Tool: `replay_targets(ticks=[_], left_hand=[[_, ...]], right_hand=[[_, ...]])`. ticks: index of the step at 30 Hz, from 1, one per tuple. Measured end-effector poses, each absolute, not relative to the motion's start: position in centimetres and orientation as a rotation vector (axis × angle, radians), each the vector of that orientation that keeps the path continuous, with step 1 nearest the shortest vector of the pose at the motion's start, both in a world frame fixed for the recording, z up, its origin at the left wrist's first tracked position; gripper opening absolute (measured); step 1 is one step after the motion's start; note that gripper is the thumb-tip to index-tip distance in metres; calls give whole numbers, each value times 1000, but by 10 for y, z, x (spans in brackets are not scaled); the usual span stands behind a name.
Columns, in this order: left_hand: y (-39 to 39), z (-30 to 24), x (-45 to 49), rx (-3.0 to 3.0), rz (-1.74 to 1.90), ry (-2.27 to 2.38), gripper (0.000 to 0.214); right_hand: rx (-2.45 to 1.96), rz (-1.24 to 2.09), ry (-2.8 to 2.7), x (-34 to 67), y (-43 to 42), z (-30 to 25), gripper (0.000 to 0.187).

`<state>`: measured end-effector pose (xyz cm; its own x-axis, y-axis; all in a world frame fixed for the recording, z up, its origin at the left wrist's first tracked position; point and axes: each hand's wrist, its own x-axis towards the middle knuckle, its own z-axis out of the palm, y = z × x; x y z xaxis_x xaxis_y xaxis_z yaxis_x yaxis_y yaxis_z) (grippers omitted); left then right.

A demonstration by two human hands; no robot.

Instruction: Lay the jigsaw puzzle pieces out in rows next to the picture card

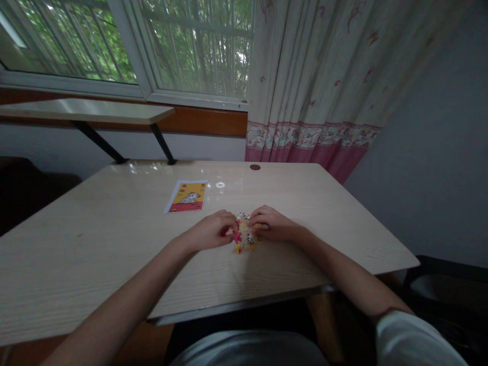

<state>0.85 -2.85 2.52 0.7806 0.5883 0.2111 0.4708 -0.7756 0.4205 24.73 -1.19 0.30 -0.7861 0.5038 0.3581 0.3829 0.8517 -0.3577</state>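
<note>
A small heap of jigsaw pieces [245,238], yellow, red and white, lies in the middle of a pale wooden table [114,239]. My left hand [212,231] rests at the heap's left side with its fingers curled onto a red piece. My right hand [271,223] sits at the heap's right side, fingers bent down on the pieces there. Both hands touch the heap. What each fingertip pinches is too small to make out. A printed picture card [186,196], yellow and red with a white animal, lies flat on the table beyond my left hand.
A round dark cable hole [255,166] sits near the table's far edge. A narrow shelf [84,111] on black brackets runs under the window at the back left. A flowered curtain [312,76] hangs at the back right. The table's right edge drops off near a dark object [446,284].
</note>
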Motion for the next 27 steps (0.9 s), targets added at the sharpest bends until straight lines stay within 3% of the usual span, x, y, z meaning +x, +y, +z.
replay_targets(ticks=[4,10,13,18,27], left_hand=[[-26,26,4,2647,532,837,19],[-22,15,0,2678,469,816,47],[-21,8,1,2715,451,817,55],[-20,8,5,2711,481,841,36],[-24,14,11,2700,558,810,22]], right_hand=[[-691,370,-2555,250,-10,4,23],[-636,404,-2610,245,-9,-5,46],[-647,428,-2617,247,-7,-6,45],[-620,389,-2608,253,-3,-2,25],[-520,349,-2519,241,-14,-3,22]])
